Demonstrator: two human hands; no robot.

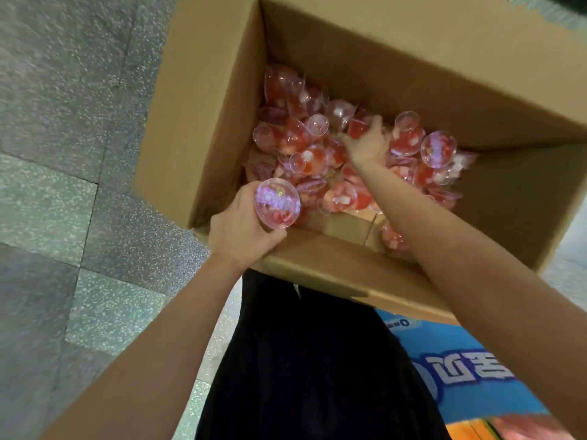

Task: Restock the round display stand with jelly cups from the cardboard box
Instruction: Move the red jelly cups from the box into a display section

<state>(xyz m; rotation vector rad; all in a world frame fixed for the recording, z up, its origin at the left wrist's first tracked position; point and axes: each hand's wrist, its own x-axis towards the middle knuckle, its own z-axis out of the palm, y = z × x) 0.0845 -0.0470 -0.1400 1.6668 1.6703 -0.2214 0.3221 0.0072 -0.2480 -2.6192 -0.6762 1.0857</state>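
Deep inside the open brown cardboard box (219, 100), the right hand (368, 144) grasps a red jelly cup (357, 127) from the loose pile (305, 154), while the left hand (244, 223) grips a clear-lidded cup (277, 204) at the box's near-left corner, above the speckled floor (63, 154).

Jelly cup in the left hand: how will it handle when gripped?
The cup in the left hand looks like thin clear plastic, so probably light and dentable. Its glossy round wall may slip. Laid on its side it would likely roll.
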